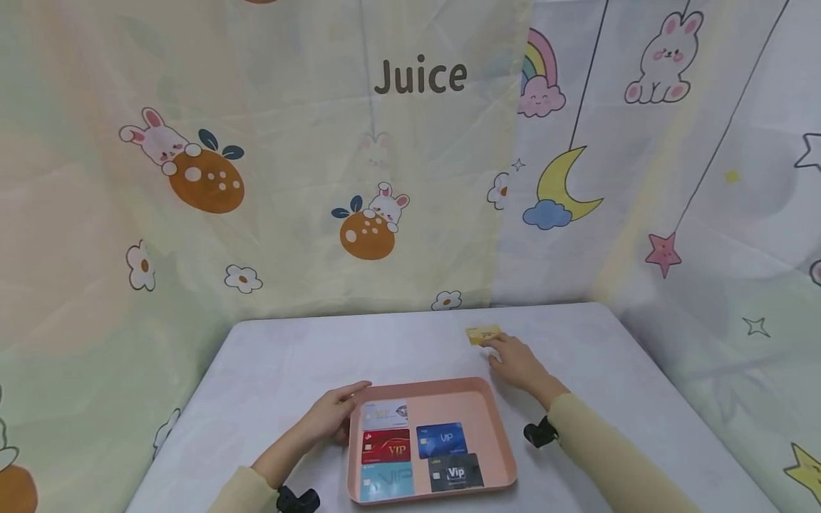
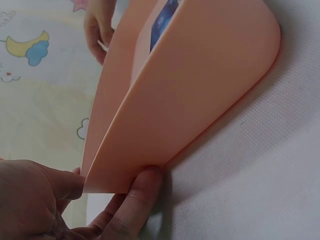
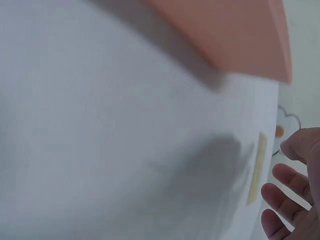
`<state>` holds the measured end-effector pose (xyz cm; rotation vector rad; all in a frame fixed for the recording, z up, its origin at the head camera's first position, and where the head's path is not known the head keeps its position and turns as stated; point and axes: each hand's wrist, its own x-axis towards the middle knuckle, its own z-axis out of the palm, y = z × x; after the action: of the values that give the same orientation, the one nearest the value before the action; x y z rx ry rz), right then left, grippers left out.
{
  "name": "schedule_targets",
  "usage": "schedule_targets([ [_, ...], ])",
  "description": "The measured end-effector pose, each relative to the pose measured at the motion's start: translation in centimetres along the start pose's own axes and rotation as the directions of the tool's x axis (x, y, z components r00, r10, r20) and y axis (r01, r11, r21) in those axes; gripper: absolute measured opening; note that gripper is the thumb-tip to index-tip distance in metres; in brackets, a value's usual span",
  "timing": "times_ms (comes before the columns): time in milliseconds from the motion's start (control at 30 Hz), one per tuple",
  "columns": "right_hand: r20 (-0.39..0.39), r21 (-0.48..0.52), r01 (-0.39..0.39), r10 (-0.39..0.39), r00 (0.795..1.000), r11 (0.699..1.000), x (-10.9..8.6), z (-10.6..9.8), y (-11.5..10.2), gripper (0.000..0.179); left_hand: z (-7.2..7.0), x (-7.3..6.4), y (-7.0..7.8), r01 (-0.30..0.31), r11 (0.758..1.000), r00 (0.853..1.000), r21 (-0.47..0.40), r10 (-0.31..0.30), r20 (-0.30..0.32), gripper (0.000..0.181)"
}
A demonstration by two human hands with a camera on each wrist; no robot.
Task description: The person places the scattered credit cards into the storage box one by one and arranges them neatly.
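Observation:
My left hand (image 1: pixel 330 413) holds the far left corner of a pink tray (image 1: pixel 500 427), thumb and fingers on either side of that corner in the left wrist view. Inside the tray lie a white card (image 1: pixel 381 415), a red VIP card (image 1: pixel 378 444), a light blue card (image 1: pixel 385 482), a blue card (image 1: pixel 439 440) and a dark grey Vip card (image 1: pixel 449 472). Past the tray's far right corner, my right hand (image 1: pixel 516 362) reaches to a yellow card (image 1: pixel 477 333) flat on the table. Its fingers (image 3: pixel 284 202) are spread and bent slightly, close beside that card.
A white cloth covers the table (image 1: pixel 308 349). Patterned curtains (image 1: pixel 288 178) hang along its back and sides. The yellow card lies near the table's back edge, beyond the tray.

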<state>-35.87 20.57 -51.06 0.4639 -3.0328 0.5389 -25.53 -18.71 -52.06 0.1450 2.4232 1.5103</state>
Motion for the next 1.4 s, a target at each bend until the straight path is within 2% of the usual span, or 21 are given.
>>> schedule_targets([
  [167,-0.022,-0.038,-0.001,0.0,1.0,0.999,0.1,0.1,2.2,0.046,0.0,0.1,0.1,0.001,1.0,1.0,-0.009,-0.001,0.011,0.047],
  [333,-0.072,-0.123,-0.001,-0.008,0.997,0.992,-0.1,0.5,4.3,0.045,0.3,0.3,0.0,0.005,1.0,0.999,-0.027,-0.004,0.043,0.047],
  [433,-0.063,-0.137,-0.029,0.021,0.998,0.99,-0.1,0.6,4.9,0.045,0.4,0.5,0.0,0.007,0.999,0.999,-0.036,-0.005,0.051,0.048],
  [667,0.044,-0.172,-0.111,0.12,0.992,0.979,-0.3,0.6,5.0,0.054,0.5,0.6,0.0,-0.004,0.999,0.999,-0.034,0.005,0.042,0.048],
  [767,0.059,-0.176,-0.127,0.14,0.988,0.976,-0.3,0.5,5.1,0.056,0.5,0.4,0.1,-0.002,0.999,0.999,-0.037,0.004,0.036,0.048],
  [900,0.019,-0.168,-0.102,0.107,0.994,0.981,-0.2,0.6,5.2,0.053,0.3,0.2,0.0,-0.005,0.999,1.0,-0.033,0.006,0.031,0.048],
  [1000,-0.066,-0.167,-0.056,0.046,0.997,0.984,0.0,0.8,5.3,0.043,0.2,0.2,0.0,-0.011,0.999,1.0,-0.031,0.011,0.028,0.048],
  [1133,-0.169,-0.192,-0.005,-0.028,0.985,0.981,0.5,1.2,5.2,0.027,0.2,0.2,-0.1,-0.007,0.999,1.0,-0.038,0.008,0.022,0.048],
  [1233,-0.179,-0.214,-0.009,-0.03,0.983,0.977,0.8,1.5,5.0,0.034,0.1,0.2,-0.2,-0.002,0.999,1.0,-0.046,0.003,0.024,0.049],
  [1400,-0.122,-0.201,-0.065,0.041,0.992,0.977,0.9,2.0,4.3,0.06,0.1,0.1,-0.2,-0.001,0.999,1.0,-0.053,0.002,0.023,0.049],
])
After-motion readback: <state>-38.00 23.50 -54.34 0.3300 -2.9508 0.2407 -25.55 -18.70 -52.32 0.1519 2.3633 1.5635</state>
